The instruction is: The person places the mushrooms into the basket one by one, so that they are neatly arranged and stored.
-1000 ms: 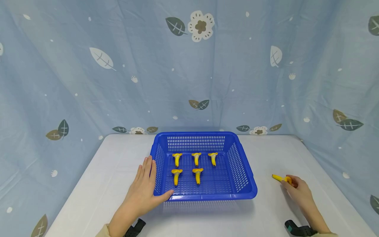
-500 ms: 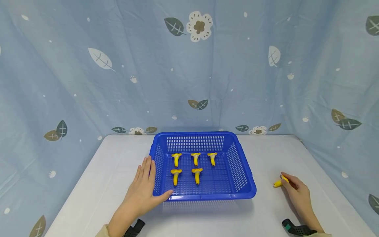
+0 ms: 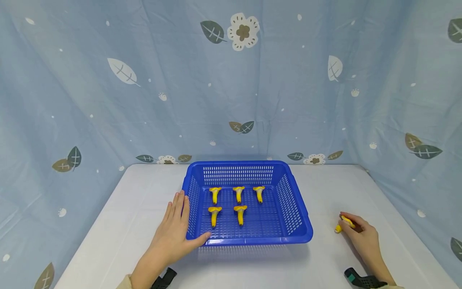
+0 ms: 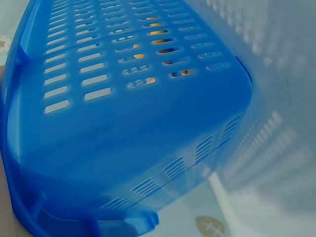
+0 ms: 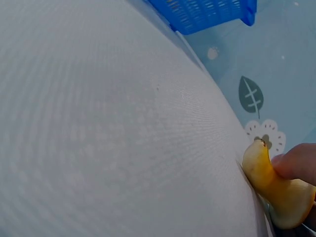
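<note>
In the head view my left hand (image 3: 171,226) rests at the near left corner of a blue plastic basket (image 3: 258,241). Its fingers lie straight along the left rim, and the thumb reaches over the front rim. The left wrist view shows the slotted outer wall (image 4: 128,148) close up. To the right of the basket, my right hand (image 3: 362,237) pinches a yellow chanterelle-shaped mushroom (image 5: 269,180) between thumb and fingers, low over the white table. The thumb crosses it, so part is hidden. Several similar yellow mushrooms (image 3: 240,215) lie in two rows inside the basket.
The white table (image 3: 325,184) spreads around the basket. Behind it hangs a pale blue curtain (image 3: 180,100) printed with leaves and flowers. Black wrist mounts (image 3: 362,279) show near both forearms.
The mushroom in my right hand has turned: its stem pointed left and now points toward the near left, with the thumb across it. My left hand stays on the basket.
</note>
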`<move>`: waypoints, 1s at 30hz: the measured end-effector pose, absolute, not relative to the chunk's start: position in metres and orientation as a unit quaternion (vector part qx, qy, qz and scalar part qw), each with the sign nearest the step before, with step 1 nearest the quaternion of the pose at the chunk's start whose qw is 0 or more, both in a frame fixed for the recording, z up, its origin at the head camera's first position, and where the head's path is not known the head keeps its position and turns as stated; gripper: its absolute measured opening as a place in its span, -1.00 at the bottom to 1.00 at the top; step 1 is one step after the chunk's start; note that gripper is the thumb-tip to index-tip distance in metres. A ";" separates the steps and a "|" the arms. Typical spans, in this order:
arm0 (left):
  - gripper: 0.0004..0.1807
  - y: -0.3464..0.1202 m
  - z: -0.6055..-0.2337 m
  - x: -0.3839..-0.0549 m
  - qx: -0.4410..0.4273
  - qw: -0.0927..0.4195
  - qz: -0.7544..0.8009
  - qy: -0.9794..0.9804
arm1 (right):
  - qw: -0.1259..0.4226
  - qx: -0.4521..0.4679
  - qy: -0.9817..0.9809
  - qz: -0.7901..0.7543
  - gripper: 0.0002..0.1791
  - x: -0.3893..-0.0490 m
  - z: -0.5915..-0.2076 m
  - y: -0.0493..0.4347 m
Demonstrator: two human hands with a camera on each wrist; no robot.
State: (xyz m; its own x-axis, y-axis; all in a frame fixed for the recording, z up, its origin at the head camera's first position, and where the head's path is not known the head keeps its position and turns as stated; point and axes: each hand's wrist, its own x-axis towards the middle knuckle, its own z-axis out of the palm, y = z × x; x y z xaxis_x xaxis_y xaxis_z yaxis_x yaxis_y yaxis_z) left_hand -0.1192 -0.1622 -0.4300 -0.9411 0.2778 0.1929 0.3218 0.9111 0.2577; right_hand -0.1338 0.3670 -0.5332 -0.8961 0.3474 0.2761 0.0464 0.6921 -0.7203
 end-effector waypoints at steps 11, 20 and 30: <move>0.32 -0.163 -0.432 -0.120 -0.158 0.080 -0.146 -0.973 | 0.157 -0.040 -0.905 0.393 -0.66 -0.138 -0.519 0.369; 0.31 -0.163 -0.431 -0.120 -0.159 0.078 -0.149 -0.973 | 0.125 -0.020 -0.903 0.411 -0.64 -0.146 -0.497 0.360; 0.32 -0.162 -0.428 -0.119 -0.158 0.072 -0.153 -0.973 | 0.136 0.013 -0.902 0.410 -0.65 -0.158 -0.473 0.345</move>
State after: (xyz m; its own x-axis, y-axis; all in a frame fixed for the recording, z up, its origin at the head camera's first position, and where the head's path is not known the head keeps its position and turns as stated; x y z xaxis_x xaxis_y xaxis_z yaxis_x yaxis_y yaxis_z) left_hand -0.1195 -0.1619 -0.4284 -0.9399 0.2844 0.1888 0.3286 0.9036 0.2748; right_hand -0.1584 0.3449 -0.4728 -0.9628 0.0885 0.2552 -0.1343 0.6627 -0.7368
